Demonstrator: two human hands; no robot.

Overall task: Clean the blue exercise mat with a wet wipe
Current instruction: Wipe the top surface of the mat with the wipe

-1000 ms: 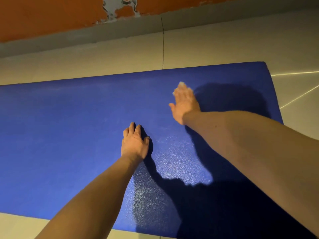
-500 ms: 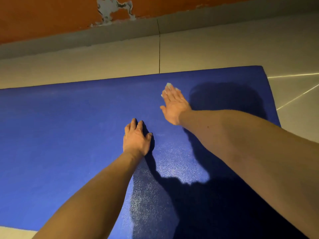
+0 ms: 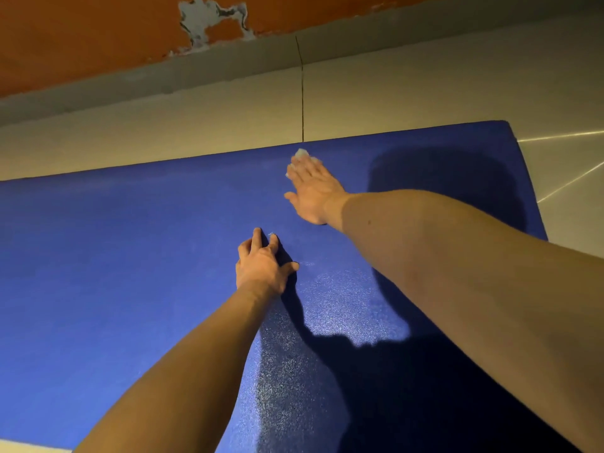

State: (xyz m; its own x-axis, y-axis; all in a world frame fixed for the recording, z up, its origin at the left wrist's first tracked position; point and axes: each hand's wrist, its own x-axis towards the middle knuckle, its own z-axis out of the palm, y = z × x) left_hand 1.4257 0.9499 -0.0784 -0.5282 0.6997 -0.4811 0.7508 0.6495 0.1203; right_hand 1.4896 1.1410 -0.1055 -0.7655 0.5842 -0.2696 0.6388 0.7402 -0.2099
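- Right hand, fingers flat, presses wipe near mat far edge: scrubbing contact.
- Left hand, fingers spread, flat mid-mat: likely steadies it.

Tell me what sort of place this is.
Likely an indoor room, perhaps in a home: a pale tiled floor, a blue mat spread on it, and an orange wall with chipped paint above a grey skirting.

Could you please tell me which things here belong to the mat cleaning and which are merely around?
In the job: blue mat, wet wipe, right hand pressing the wipe, left hand resting on the mat.
Just around: tiled floor, orange wall, grey skirting.
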